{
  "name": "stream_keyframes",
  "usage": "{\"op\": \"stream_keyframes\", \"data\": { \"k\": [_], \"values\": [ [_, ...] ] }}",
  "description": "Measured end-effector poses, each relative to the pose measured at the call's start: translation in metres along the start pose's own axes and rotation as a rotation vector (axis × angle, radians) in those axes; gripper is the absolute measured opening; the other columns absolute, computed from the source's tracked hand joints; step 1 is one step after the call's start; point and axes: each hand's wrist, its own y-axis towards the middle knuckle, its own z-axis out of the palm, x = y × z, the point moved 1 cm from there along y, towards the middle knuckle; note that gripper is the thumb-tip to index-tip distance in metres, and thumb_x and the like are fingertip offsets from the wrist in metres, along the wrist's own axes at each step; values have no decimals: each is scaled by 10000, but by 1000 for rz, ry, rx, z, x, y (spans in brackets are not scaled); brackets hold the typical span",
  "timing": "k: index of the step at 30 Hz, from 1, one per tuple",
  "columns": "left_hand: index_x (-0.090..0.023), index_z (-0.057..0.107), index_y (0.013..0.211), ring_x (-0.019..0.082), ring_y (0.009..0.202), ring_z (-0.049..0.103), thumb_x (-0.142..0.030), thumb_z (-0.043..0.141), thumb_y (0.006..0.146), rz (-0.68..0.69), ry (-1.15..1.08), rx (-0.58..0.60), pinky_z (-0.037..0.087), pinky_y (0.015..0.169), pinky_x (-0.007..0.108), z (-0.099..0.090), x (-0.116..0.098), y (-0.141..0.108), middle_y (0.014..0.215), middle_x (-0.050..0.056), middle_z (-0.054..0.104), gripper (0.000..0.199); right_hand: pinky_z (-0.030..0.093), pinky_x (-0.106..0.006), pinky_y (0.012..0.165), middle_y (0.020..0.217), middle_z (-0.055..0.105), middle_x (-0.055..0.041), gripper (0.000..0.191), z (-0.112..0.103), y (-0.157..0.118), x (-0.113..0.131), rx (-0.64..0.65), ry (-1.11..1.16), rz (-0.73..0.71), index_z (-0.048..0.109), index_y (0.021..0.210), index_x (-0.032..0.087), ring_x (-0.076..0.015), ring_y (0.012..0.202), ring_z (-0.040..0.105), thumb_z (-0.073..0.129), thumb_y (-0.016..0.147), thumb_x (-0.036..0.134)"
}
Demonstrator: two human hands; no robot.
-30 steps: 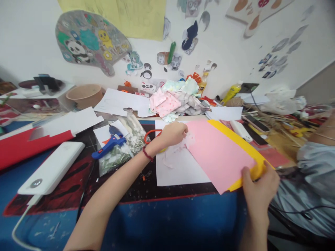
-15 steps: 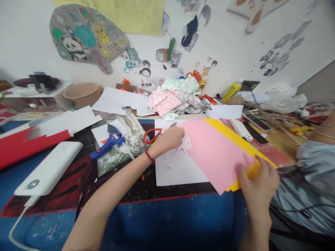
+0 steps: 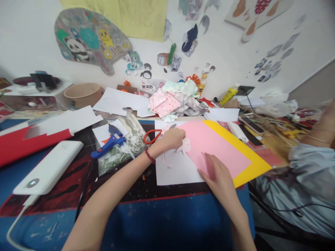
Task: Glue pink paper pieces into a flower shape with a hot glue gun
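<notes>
My left hand is closed over the top left part of the papers, beside a small pale cut-out; what its fingers hold is hidden. My right hand, fingers apart, rests at the lower left edge of the pink sheet. The pink sheet lies on a yellow sheet, whose right and lower parts show. Under both hands' side lies a white sheet. Orange-handled scissors lie left of my left hand, their blades partly hidden.
A blue glue gun lies on a plastic bag at the left, near a white power bank. Crumpled cloths are piled at the back. Another person's arm is at the right edge.
My right hand has moved left from the papers' lower right corner to the pink sheet's lower left edge. The yellow sheet now shows more at the lower right. My left hand has barely moved.
</notes>
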Motion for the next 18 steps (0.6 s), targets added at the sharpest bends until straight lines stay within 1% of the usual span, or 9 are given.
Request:
{"op": "stream_keyframes", "data": {
  "k": [4,7,9,11,13,14,15,16,18],
  "values": [
    [-155,724,1125,302,1071,701,-16,459,823,11,-35,-17,530,866,411,-2,1,2,1117,135,761,425,425,-576,1150,1478,571,-136,552,3,-3,8,8,4,3,505,1460,195,-352,1414,483,534,987,479],
    [-149,721,1109,293,1063,703,-19,468,812,36,-77,-33,527,883,404,-1,6,6,1079,133,766,411,430,-561,1150,1436,600,-141,508,2,-3,15,-62,98,51,564,1404,189,-331,1370,524,540,986,478],
    [-148,717,1092,261,1018,716,-17,471,798,67,-124,-31,531,855,361,-1,6,7,1037,110,775,405,453,-531,1134,1368,645,-128,451,0,1,20,-122,231,110,626,1324,201,-301,1298,583,557,978,482],
    [-151,709,1081,202,905,734,-22,463,796,113,-185,-7,534,776,294,-2,3,6,986,77,783,397,483,-505,1100,1288,691,-111,399,-3,8,24,-165,395,185,683,1224,213,-282,1222,634,599,951,492],
    [-154,692,1096,144,772,731,-42,455,817,170,-247,30,521,682,240,-4,-6,2,974,52,787,383,527,-477,1036,1197,733,-103,383,-4,16,28,-170,581,295,720,1142,211,-276,1129,682,664,902,504],
    [-156,681,1115,126,737,726,-60,454,836,199,-270,44,514,653,227,-6,-11,-1,996,47,786,372,549,-456,992,1141,751,-100,384,-5,20,28,-161,673,351,734,1102,202,-270,1067,704,695,874,509],
    [-160,672,1133,120,733,725,-83,457,858,224,-283,49,513,649,224,-7,-17,-4,1029,47,783,358,567,-429,941,1079,765,-96,384,-5,24,26,-148,753,398,746,1061,193,-260,998,718,727,845,510],
    [-169,666,1149,127,775,730,-110,460,881,243,-285,43,518,675,233,-7,-22,-7,1059,46,779,343,578,-402,892,1017,773,-89,382,-6,27,21,-147,815,432,754,1020,184,-246,930,724,755,817,508],
    [-184,646,1204,185,951,730,-170,473,917,257,-260,3,528,785,293,-8,-29,-12,1132,58,765,335,578,-355,798,902,769,-72,375,-10,31,0,-211,854,471,762,941,168,-217,807,709,798,765,497]
  ]
}}
